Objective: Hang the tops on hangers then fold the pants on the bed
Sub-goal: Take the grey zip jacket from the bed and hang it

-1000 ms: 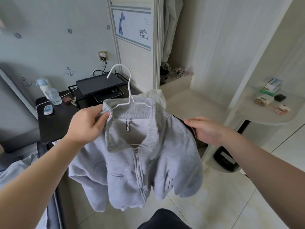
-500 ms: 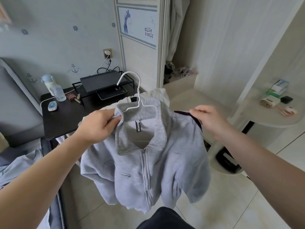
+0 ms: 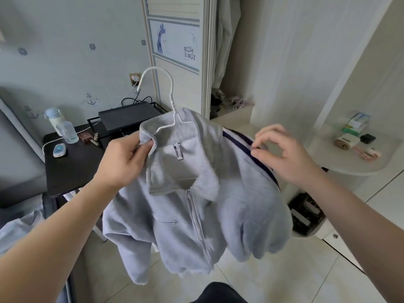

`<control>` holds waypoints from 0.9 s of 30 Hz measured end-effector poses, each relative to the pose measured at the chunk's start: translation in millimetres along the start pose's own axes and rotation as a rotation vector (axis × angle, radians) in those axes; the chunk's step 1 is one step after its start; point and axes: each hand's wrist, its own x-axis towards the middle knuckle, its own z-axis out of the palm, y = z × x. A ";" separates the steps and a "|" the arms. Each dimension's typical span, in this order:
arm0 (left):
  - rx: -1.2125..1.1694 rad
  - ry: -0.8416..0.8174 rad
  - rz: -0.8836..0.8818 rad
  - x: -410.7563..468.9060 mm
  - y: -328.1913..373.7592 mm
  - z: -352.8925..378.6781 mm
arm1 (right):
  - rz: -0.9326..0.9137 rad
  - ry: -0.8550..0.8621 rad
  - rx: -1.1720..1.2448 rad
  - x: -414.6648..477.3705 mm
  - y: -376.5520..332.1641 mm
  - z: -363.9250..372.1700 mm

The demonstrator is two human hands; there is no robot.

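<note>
Grey top [image 3: 196,215], zip-fronted with a fold-down collar, is held in mid-air in front of the person, above the tiled floor, and is already threaded on a white wire hanger [image 3: 172,101] whose hook stands up out of the neck. Left hand [image 3: 122,165] is clenched on the left collar edge and appears to carry most of the weight. Right hand [image 3: 282,154] is at the right shoulder; its thumb and forefinger [image 3: 258,153] pinch the fabric at the dark stripe [image 3: 247,145], remaining fingers lifted clear. Judgement: the shoulder is being seated on the hanger arm, and hanging has not yet been done. Risks noted: the grey top sits skewed, with both sleeves bunched low, so an unseated right shoulder could slide off the smooth wire once released; the collar grip may not include the wire, in which case the hanger could tip inside the neck. Behind stand a black counter [image 3: 65,169] with a bottle and an open wardrobe [image 3: 229,62], the likely destination.
</note>
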 end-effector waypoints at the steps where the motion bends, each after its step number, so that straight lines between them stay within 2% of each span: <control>1: 0.005 0.019 0.019 3.2 2.8 1.2 | 0.026 -0.005 -0.018 0.0 4.4 -1.1; 3: 0.012 0.028 0.054 12.8 8.9 3.2 | 0.103 -0.059 0.041 0.9 8.0 -3.9; 8: 0.074 -0.015 0.108 52.4 22.6 12.7 | 0.121 -0.164 0.043 9.9 11.4 -24.5; 14: 0.003 -0.079 0.114 111.8 40.7 52.1 | 0.270 -0.343 0.263 20.7 10.7 -60.7; 20: -0.136 -0.130 0.186 185.6 71.4 103.1 | 0.366 -0.214 0.610 19.9 11.3 -113.5; 27: -0.300 -0.234 0.292 286.1 109.2 180.5 | 0.350 0.109 0.658 30.8 4.6 -153.0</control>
